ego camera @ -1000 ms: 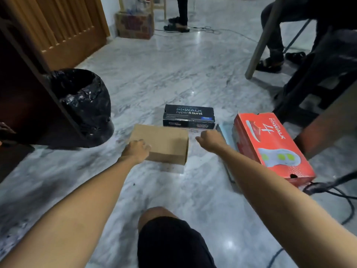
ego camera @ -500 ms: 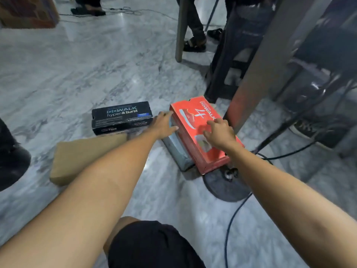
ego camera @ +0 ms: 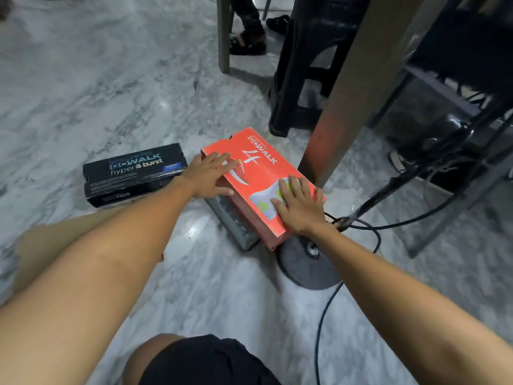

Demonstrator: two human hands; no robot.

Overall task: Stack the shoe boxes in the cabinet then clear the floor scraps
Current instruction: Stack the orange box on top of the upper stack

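Lying on marble floor (ego camera: 116,79): orange shoe box (ego camera: 258,173).

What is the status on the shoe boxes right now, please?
Left hand and right hand flat on the red box. Red box atop grey box, on floor. Black box untouched. Cable and stand base alongside.

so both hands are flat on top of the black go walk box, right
No, the head view shows the left hand and right hand both flat on top of the red Go Walk 4 box. The black Go Walk box lies untouched to its left.
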